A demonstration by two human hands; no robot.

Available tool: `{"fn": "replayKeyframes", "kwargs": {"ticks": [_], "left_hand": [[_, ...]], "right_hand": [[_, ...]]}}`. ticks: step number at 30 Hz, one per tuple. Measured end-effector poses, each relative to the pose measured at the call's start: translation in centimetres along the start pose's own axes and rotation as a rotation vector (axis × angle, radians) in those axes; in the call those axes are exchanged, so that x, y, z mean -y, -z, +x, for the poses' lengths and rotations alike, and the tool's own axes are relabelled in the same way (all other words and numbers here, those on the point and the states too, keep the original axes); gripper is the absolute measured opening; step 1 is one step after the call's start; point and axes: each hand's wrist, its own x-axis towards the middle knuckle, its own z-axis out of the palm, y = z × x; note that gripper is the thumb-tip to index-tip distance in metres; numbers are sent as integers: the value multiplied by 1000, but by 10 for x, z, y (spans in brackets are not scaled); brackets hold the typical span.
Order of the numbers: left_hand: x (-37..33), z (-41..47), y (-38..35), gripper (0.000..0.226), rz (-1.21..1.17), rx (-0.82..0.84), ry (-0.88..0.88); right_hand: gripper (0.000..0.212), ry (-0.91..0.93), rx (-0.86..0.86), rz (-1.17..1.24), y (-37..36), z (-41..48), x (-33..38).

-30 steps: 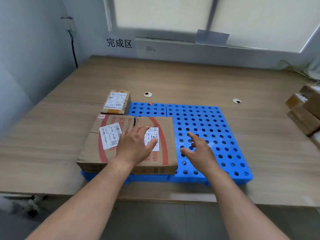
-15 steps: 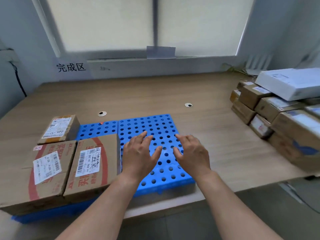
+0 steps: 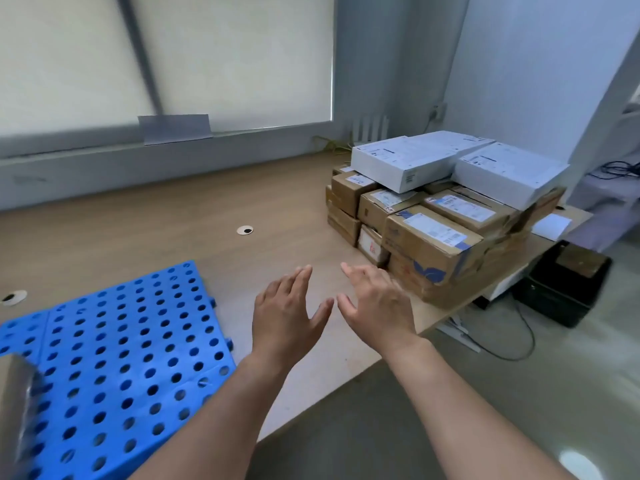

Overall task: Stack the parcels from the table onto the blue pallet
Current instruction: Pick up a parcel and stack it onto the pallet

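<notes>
Parcels (image 3: 433, 233) sit stacked at the right edge of the table (image 3: 166, 220), well apart from the blue pallet (image 3: 121, 358) near-left, while left hand (image 3: 284, 318) and right hand (image 3: 379, 303) hover between them, fingers straight, apparently touching nothing.

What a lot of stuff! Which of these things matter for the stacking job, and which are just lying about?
Part of the job: blue pallet, pile of parcels, left hand, right hand, both empty.
Just lying about: black box on the floor, cable, round hole cover.
</notes>
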Motion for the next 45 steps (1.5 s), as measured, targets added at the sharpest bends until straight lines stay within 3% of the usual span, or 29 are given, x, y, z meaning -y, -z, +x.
{"fn": "replayKeyframes", "kwargs": {"ticks": [3, 10, 16, 20, 25, 35, 45], "left_hand": [[-36, 18, -17, 76, -26, 3, -75], [-89, 72, -56, 67, -47, 47, -180], [-125, 132, -90, 67, -96, 28, -210], [-155, 186, -111, 68, -133, 15, -196], [-180, 257, -134, 71, -109, 17, -140], [-186, 343, -171, 70, -135, 31, 37], [-189, 386, -205, 66, -323, 75, 398]], "right_hand": [[52, -47, -24, -10, 14, 2, -38], [51, -160, -100, -8, 28, 23, -114], [50, -214, -177, -29, 30, 61, -173], [52, -222, -128, -68, 39, 99, -217], [53, -192, -56, -89, 41, 160, -268], [48, -171, -74, 22, 5, 242, -326], [53, -42, 48, 132, -14, 308, -370]]}}
